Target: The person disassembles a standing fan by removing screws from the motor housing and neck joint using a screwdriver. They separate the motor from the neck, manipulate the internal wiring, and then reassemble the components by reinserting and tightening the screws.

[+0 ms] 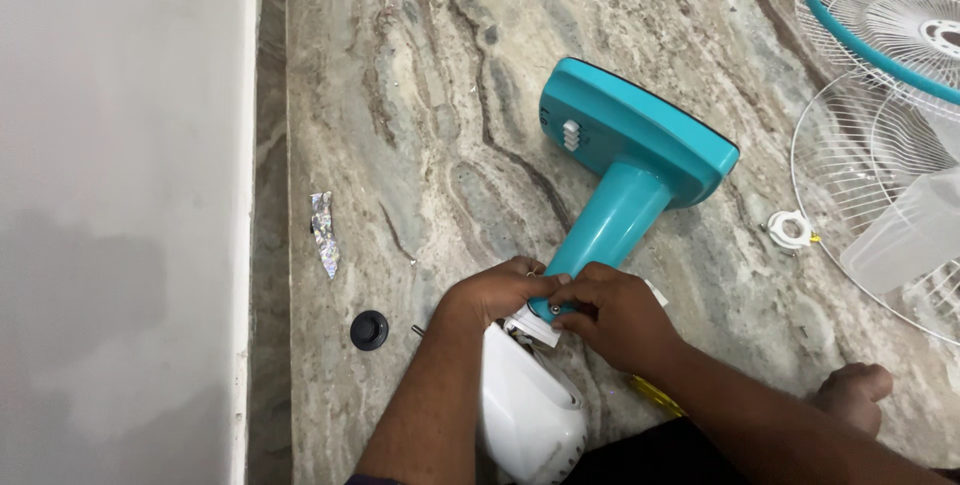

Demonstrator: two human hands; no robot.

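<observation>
A teal fan stand (625, 160) lies on its side on the marble floor, base toward the top, with white buttons on the base. My left hand (495, 290) and my right hand (610, 310) both grip the lower end of its teal neck where it meets the white motor housing (530, 415). A screw head shows between my fingers at the joint. The joint itself is mostly hidden by my hands.
Wire fan grilles (880, 75) with a teal rim and a translucent blade (910, 230) lie at right. A white ring nut (790, 230), a black knob (369, 329), a foil scrap (324, 235), a yellow tool (655, 395) under my arm. White wall (120, 215) at left.
</observation>
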